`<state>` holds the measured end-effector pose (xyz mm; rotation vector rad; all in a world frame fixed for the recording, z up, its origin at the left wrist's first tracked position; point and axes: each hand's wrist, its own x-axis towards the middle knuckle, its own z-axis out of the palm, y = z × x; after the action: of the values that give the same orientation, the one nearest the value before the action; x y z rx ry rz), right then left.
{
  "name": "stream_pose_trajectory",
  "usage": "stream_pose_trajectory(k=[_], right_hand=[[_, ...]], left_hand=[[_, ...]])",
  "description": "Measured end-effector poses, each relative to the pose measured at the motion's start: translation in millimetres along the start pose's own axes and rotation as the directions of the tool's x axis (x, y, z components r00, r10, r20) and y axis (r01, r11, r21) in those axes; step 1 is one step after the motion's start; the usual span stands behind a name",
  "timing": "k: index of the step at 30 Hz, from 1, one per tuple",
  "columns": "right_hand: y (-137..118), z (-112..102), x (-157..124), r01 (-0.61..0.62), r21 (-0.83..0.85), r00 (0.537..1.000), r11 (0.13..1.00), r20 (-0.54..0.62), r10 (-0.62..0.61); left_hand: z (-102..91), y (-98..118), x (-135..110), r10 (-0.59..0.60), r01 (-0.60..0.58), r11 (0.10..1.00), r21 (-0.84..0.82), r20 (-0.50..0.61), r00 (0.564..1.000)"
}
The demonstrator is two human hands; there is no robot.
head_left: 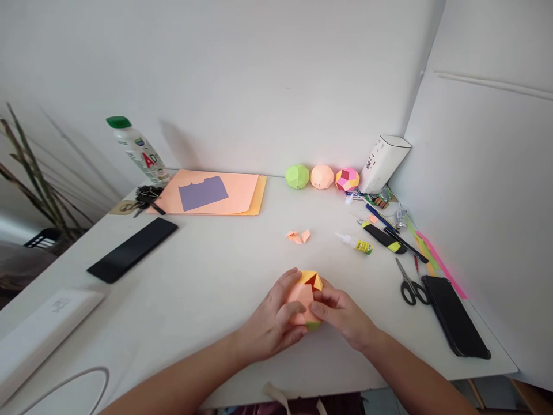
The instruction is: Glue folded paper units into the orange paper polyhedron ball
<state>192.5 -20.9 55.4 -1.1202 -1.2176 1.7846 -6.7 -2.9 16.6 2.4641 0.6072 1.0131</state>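
Note:
Between my hands is a folded paper ball (303, 295) in peach, yellow and green, with a dark gap near its top right. My left hand (276, 314) wraps around its left side, fingers curled over the front. On the right side, my right hand (341, 311) grips the ball with thumb and fingers at its edge. Several small folded peach paper pieces (298, 236) lie on the table beyond the ball. A small glue bottle (356, 243) with a yellow-green label lies to their right.
Three finished paper balls (322, 177) stand along the wall. At right lie a cutter (383, 237), scissors (412, 287) and a black phone (455, 317). Peach paper sheets (242, 193), a bottle (140, 151), keys (149, 199), a black slab (133, 249) and a white box (47, 334) are on the left.

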Motion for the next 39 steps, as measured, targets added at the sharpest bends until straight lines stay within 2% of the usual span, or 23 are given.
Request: stream_pose_trajectory(k=[6, 13, 19, 39], right_hand=[[-2.3, 1.6, 0.1, 0.005, -0.009, 0.999, 1.000, -0.032, -0.005], [-6.0, 4.1, -0.1, 0.015, -0.028, 0.999, 0.999, 0.029, -0.014], [-2.5, 4.9, 1.0, -0.001, -0.057, 0.999, 0.998, -0.050, -0.001], [-6.0, 5.5, -0.6, 0.006, -0.087, 0.998, 0.996, -0.055, -0.011]], left_hand=[[0.0, 0.6, 0.1, -0.004, 0.004, 1.000, 0.006, 0.004, 1.000], [-0.5, 0.5, 0.8, 0.007, -0.007, 1.000, 0.006, 0.001, 1.000], [0.7, -0.6, 0.3, 0.013, -0.013, 1.000, 0.016, -0.004, 1.000], [0.9, -1.1, -0.2, -0.005, 0.005, 1.000, -0.018, -0.002, 1.000]])
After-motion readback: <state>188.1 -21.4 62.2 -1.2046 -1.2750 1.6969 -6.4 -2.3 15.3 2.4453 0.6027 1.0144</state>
